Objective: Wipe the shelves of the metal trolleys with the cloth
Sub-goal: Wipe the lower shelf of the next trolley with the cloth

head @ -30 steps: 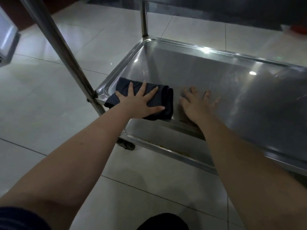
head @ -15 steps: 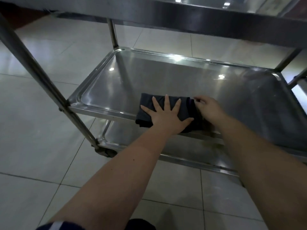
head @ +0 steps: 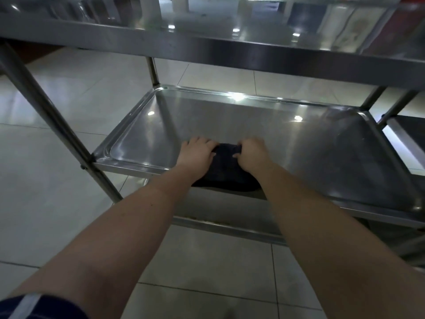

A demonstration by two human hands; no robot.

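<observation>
Cloth (head: 226, 168) gripped by left hand (head: 195, 155) and right hand (head: 251, 155) on middle shelf (head: 310, 143), beneath top shelf (head: 230, 54).

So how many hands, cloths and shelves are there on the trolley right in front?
Hands: 2, the left hand and the right hand, both gripping the cloth
Cloths: 1, the dark cloth
Shelves: 3, the top shelf, the middle shelf and the bottom shelf
Total: 6
</observation>
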